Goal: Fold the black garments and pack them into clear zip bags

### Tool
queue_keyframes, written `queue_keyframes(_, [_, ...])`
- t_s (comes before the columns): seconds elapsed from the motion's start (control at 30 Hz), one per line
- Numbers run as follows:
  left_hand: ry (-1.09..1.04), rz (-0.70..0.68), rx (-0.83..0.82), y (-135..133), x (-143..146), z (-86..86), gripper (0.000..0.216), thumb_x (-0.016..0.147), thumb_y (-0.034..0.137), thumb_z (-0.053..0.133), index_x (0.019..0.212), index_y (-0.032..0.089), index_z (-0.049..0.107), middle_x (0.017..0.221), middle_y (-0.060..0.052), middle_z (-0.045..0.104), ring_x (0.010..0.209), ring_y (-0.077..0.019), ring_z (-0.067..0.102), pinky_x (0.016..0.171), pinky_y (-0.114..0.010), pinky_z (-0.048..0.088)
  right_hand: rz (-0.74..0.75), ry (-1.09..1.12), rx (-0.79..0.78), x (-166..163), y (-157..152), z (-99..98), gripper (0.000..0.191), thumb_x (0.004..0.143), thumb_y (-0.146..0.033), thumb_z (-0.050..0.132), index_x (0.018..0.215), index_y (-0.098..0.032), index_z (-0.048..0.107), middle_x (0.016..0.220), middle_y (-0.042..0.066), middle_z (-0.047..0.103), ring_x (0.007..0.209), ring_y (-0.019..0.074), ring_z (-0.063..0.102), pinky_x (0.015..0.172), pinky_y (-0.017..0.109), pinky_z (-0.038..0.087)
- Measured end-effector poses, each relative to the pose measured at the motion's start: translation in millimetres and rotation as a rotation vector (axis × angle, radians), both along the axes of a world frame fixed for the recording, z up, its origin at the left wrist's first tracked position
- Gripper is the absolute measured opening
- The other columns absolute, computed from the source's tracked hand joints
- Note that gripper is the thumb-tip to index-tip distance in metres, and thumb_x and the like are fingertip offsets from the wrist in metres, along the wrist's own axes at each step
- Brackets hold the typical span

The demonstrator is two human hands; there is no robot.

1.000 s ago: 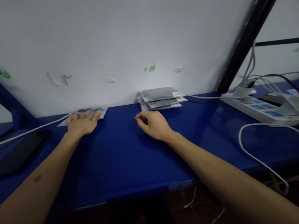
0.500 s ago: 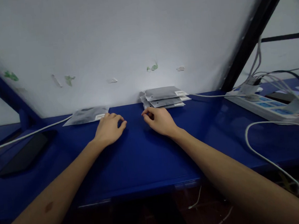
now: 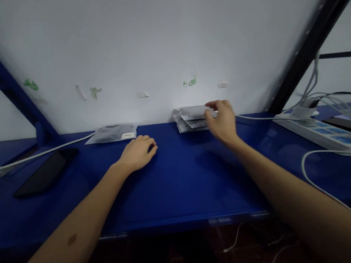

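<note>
My left hand [image 3: 138, 152] rests on the blue bench [image 3: 180, 188] with its fingers curled loosely under and nothing in them. Just beyond it, against the white wall, lies a single grey foil pouch [image 3: 112, 133] with a white label. My right hand [image 3: 221, 120] is raised over the right end of a small stack of grey pouches [image 3: 191, 118] at the wall; its fingers reach onto the top pouch, and motion blur hides whether they grip it.
A black phone or tablet [image 3: 45, 172] lies flat at the left, with a white cable [image 3: 46, 151] running past it. A white power strip [image 3: 321, 132] with several plugs and cables sits at the right. A black diagonal brace [image 3: 308, 44] rises at the right, a blue one at the left.
My right hand has lifted off the bench and moved right and back onto the pouch stack. My left hand left the single pouch a second ago and now rests mid-bench.
</note>
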State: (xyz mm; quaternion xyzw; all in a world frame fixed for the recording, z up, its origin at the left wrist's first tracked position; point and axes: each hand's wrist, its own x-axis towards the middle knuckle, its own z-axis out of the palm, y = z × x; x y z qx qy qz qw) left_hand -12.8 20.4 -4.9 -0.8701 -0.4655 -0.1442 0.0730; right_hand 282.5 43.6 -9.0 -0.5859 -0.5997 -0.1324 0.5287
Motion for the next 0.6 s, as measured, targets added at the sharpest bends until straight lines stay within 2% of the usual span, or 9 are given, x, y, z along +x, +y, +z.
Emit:
queue_keyframes(0.07, [0.013,-0.019,0.0,-1.1,0.9,0.1,0.019,0.095,0.028,0.05,0.095,0.021,0.068,0.099,-0.008,0.068,0.096,-0.0256,0.063,0.085,-0.039,0.05,-0.184,-0.008,-0.059,19.6,10.5,-4.9,0.042,0.085,-0.031,0.053,0.121,-0.013,0.062,0.125,0.021,0.06,0.119,0.0337,0.053,0.102,0.052,0.039])
queue_keyframes(0.13, [0.016,-0.025,-0.003,-2.3,1.9,0.5,0.019,0.094,0.029,0.051,0.095,0.021,0.068,0.098,-0.008,0.068,0.095,-0.026,0.063,0.083,-0.039,0.051,-0.318,-0.013,-0.188,35.2,17.9,-14.3,0.056,0.083,-0.038,0.058,0.132,-0.01,0.056,0.13,0.024,0.057,0.127,0.0375,0.047,0.108,0.057,0.03])
queue_keyframes(0.2, [0.016,-0.026,-0.011,-3.2,2.0,1.3,0.02,0.095,0.029,0.05,0.096,0.021,0.068,0.099,-0.008,0.068,0.095,-0.0262,0.063,0.082,-0.039,0.051,-0.353,-0.041,-0.337,45.0,21.2,-23.9,0.063,0.082,-0.043,0.058,0.135,-0.009,0.052,0.128,0.025,0.058,0.127,0.0385,0.046,0.11,0.058,0.025])
queue_keyframes(0.27, [0.009,-0.025,-0.021,-3.8,1.2,2.4,0.02,0.095,0.029,0.049,0.096,0.021,0.068,0.099,-0.008,0.069,0.096,-0.026,0.063,0.08,-0.038,0.051,-0.355,-0.084,-0.414,49.1,20.7,-29.6,0.062,0.083,-0.044,0.059,0.133,-0.009,0.053,0.122,0.023,0.061,0.123,0.0378,0.049,0.108,0.058,0.026])
queue_keyframes(0.43, [-0.016,-0.016,-0.076,-5.3,-0.3,5.7,0.021,0.094,0.032,0.049,0.097,0.022,0.068,0.1,-0.007,0.069,0.096,-0.0256,0.064,0.08,-0.039,0.051,-0.33,-0.226,-0.297,42.3,9.6,-25.1,0.04,0.086,-0.034,0.054,0.12,-0.015,0.064,0.112,0.019,0.062,0.111,0.0365,0.051,0.095,0.053,0.038])
queue_keyframes(0.6, [-0.054,0.057,-0.013,-8.1,2.5,9.2,0.023,0.096,0.032,0.047,0.097,0.022,0.067,0.1,-0.006,0.069,0.093,-0.0236,0.064,0.08,-0.037,0.051,-0.081,-0.367,-0.067,14.3,-6.0,-11.8,0.028,0.092,-0.033,0.052,0.109,-0.021,0.071,0.113,0.017,0.059,0.108,0.0338,0.051,0.09,0.048,0.042])
